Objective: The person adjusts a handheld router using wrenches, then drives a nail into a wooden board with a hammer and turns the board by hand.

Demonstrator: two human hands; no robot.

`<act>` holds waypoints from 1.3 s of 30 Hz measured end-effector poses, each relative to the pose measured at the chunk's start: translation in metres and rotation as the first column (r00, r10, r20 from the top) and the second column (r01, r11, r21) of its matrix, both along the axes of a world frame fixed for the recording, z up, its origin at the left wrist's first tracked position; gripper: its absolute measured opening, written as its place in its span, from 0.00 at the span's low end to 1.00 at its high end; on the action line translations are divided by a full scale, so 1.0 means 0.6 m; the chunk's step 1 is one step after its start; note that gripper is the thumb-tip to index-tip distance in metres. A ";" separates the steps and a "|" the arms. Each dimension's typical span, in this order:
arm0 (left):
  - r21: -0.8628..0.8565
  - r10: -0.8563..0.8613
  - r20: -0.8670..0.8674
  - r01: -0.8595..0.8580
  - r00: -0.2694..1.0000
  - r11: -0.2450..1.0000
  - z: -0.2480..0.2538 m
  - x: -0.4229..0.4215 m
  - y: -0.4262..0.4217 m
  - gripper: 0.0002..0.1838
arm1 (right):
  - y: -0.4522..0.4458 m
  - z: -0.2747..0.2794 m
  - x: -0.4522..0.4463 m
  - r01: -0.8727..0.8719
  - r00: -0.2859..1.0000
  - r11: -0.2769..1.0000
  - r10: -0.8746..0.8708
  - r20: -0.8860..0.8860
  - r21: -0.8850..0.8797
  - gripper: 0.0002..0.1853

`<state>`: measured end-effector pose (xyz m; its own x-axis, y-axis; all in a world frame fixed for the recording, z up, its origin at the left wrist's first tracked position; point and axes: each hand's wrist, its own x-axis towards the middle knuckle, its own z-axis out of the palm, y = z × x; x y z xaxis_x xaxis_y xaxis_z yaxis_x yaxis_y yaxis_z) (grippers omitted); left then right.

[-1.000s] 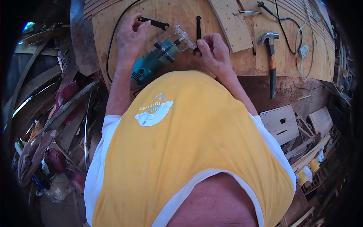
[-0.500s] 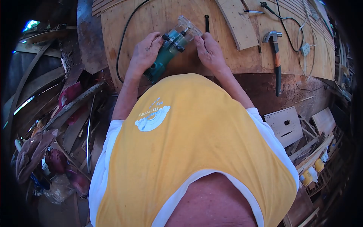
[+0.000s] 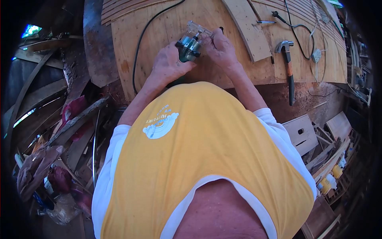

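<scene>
A green trim router (image 3: 186, 49) with a clear plastic base (image 3: 197, 28) is tilted over the wooden worktop, its base pointing away from me. My left hand (image 3: 172, 61) is wrapped round its body and hides most of the green housing. My right hand (image 3: 219, 48) is closed at the base end, with the fingers by the metal shaft. What exactly those fingertips pinch is hidden. Just beyond my right hand shows the dark end of a black tool (image 3: 221, 29); the hand covers the rest of it.
On the plywood worktop (image 3: 131, 44) are a flat board (image 3: 248, 32), a claw hammer (image 3: 288, 67) overhanging the near edge, a pen-like item (image 3: 266, 22), and a black plug with cord (image 3: 278, 15). A black cable (image 3: 140, 44) curves at left. Scrap wood and bags lie on both sides.
My left hand has slid round the router's body, covering more of it. My right hand has shifted up and closer to the shaft, now covering most of the black tool. The view has tilted slightly.
</scene>
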<state>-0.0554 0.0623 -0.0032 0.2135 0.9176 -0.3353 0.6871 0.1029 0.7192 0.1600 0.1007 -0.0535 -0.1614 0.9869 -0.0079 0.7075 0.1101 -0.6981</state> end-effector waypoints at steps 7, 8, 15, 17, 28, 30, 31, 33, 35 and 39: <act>0.267 0.114 0.212 -0.170 0.971 0.949 -0.011 0.014 -0.007 0.30 | -0.007 0.064 -0.015 0.064 0.993 0.956 -0.033 -0.112 0.285 0.19; 0.289 0.107 0.257 -0.182 0.960 0.940 -0.007 0.017 -0.008 0.29 | -0.009 0.078 -0.017 0.065 0.993 0.955 -0.034 -0.112 0.291 0.19; 0.318 0.102 0.371 -0.229 0.923 0.920 0.003 0.030 -0.004 0.25 | 0.000 0.087 -0.012 0.060 0.996 0.949 -0.035 -0.084 0.310 0.20; 0.242 0.122 0.277 -0.192 0.953 0.951 0.004 0.032 -0.004 0.31 | 0.003 0.067 -0.005 0.061 0.990 0.954 -0.020 -0.140 0.294 0.20; 0.154 0.115 0.160 -0.140 0.980 0.978 -0.025 0.040 0.010 0.33 | 0.005 0.013 0.009 0.109 0.974 0.972 -0.063 -0.219 0.207 0.21; 0.185 0.108 0.145 -0.134 0.984 0.974 -0.029 0.041 0.008 0.32 | -0.003 0.027 0.007 0.108 0.973 0.978 -0.067 -0.223 0.177 0.19; 0.187 0.086 0.148 -0.114 0.985 0.976 -0.027 0.042 0.012 0.31 | 0.004 0.024 0.010 0.120 0.968 0.978 -0.077 -0.239 0.169 0.19; 0.193 0.064 0.144 -0.091 0.987 0.977 -0.023 0.045 0.010 0.32 | -0.003 0.015 0.012 0.127 0.960 0.982 -0.085 -0.268 0.141 0.18; 0.207 0.021 0.090 -0.040 0.996 0.978 -0.033 0.044 0.011 0.33 | -0.005 0.006 0.015 0.137 0.950 0.979 -0.087 -0.300 0.150 0.17; -0.112 0.110 0.561 -0.057 0.821 0.992 -0.043 0.002 0.030 0.26 | -0.020 0.005 0.020 0.178 0.925 0.981 -0.141 -0.352 0.074 0.19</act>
